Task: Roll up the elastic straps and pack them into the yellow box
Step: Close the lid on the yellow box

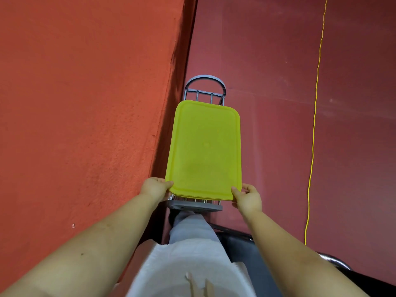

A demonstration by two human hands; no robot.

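Now both hands, left hand (pixel 155 187) and right hand (pixel 247 198), grasp the lidded yellow box (pixel 204 151) by its near corners.

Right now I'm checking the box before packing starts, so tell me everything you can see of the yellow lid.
The yellow lid is a flat, rounded-corner rectangle of matte, plastic-looking material with a raised rim. It lies level, long side running away from the person, above a grey wire rack. The left hand and right hand each hold a near corner. Any box beneath it is hidden.
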